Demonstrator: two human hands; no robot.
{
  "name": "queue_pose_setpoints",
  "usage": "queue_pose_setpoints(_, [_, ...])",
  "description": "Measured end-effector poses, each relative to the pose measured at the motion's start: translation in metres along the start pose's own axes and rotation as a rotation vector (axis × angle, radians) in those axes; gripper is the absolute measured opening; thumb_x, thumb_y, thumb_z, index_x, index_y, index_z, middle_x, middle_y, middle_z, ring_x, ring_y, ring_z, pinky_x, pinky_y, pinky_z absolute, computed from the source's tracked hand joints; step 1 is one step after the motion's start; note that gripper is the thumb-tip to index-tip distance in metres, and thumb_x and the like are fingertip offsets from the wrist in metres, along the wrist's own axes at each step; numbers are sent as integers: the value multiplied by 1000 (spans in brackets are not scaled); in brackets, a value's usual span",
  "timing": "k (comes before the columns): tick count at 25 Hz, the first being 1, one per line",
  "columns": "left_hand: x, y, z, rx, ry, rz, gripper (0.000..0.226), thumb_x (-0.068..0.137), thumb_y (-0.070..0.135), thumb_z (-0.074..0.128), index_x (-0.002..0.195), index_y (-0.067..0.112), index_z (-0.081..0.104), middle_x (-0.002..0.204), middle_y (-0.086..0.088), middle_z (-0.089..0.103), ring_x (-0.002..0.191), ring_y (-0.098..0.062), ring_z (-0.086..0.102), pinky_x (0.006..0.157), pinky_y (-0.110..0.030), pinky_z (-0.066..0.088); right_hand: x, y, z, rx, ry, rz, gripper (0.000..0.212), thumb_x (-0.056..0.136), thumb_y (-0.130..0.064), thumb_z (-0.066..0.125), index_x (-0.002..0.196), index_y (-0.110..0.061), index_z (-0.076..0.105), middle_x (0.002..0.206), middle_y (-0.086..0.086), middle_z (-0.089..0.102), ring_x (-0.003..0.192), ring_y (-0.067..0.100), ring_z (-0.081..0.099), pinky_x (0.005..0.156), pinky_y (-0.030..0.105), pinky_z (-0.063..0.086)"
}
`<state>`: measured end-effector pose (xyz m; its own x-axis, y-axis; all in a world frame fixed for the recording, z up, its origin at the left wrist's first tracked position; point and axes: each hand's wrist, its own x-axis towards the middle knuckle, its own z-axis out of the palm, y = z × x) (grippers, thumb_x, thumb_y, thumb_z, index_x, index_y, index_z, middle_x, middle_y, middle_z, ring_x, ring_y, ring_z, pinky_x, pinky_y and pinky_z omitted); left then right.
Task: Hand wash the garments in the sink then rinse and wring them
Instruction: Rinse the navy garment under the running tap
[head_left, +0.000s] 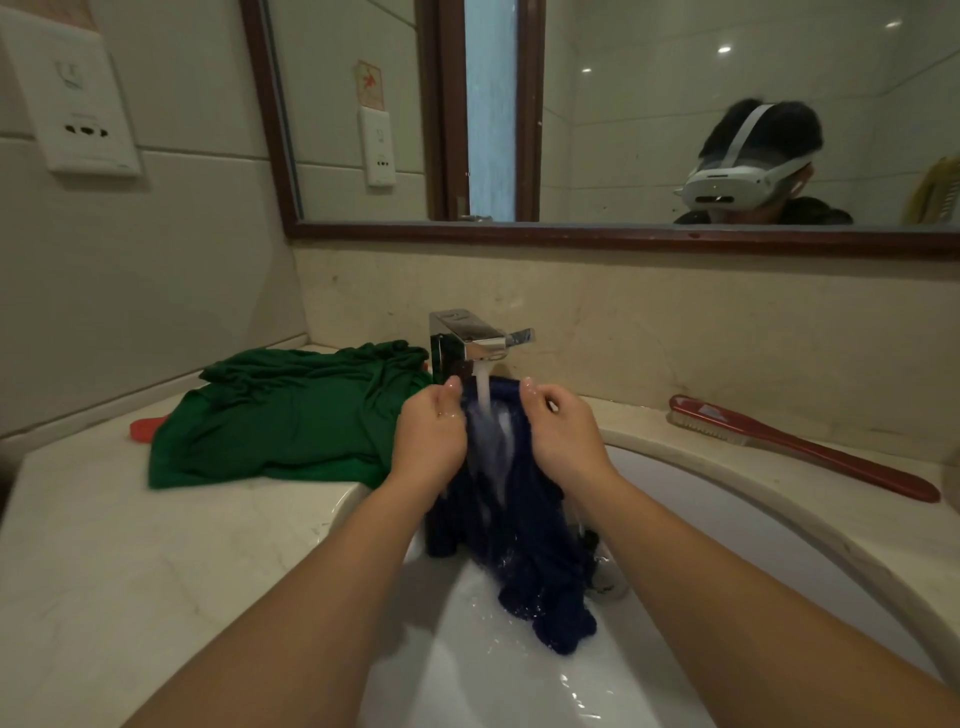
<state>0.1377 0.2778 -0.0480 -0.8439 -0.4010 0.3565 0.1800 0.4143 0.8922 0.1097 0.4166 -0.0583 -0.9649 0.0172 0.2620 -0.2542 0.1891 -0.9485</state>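
Note:
A dark blue garment (524, 551) hangs wet into the white sink (779, 530), its lower end bunched on the basin floor. My left hand (428, 434) grips its top edge on the left and my right hand (563, 431) grips it on the right, stretching the cloth between them. Water runs from the chrome faucet (467, 343) straight onto the cloth between my hands. A green garment (280, 415) lies crumpled on the counter left of the faucet.
A red-handled scrub brush (800, 447) lies on the counter at the right. A small red object (141, 428) peeks from under the green garment. The beige stone counter (130, 561) surrounds the sink, with a mirror (623, 114) on the wall behind.

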Motion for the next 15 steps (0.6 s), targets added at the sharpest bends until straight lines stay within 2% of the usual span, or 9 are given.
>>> queue_pose_setpoints(3, [5,-1,-4,-24,110,68,49,108,33,44,63,16,43,61,0,45,58,-14,41,55,-34,30,-3,2,6,-27,-78,-18,21,103,-50,56,107,-32,66,105,-8,72,100,16,69,93,45,57])
queue_pose_setpoints(7, [6,-1,-5,-89,206,122,50,108,30,45,60,18,43,57,4,44,53,-9,38,52,-29,31,-14,-1,12,-134,-222,-108,26,105,-50,53,109,-28,65,102,-5,72,96,14,69,87,43,58])
queue_pose_setpoints(10, [7,-2,-6,-86,172,107,50,108,32,44,62,14,46,57,0,46,54,-12,39,53,-31,30,-18,-2,18,-155,-281,-107,26,109,-41,45,108,-22,62,100,-4,68,94,14,65,82,35,53])
queue_pose_setpoints(13, [4,-2,-3,-53,69,56,48,109,33,44,65,13,49,61,-2,48,56,-13,42,48,-25,30,-16,-2,16,-131,-197,-2,32,111,-33,38,97,-18,62,91,1,64,87,19,60,70,34,44])
queue_pose_setpoints(15, [4,-5,-1,-73,-6,-12,45,109,35,44,71,13,55,67,-2,55,62,-14,50,54,-24,38,-11,-3,11,-102,-78,34,35,111,-30,37,95,-15,64,88,3,63,85,21,59,68,34,42])
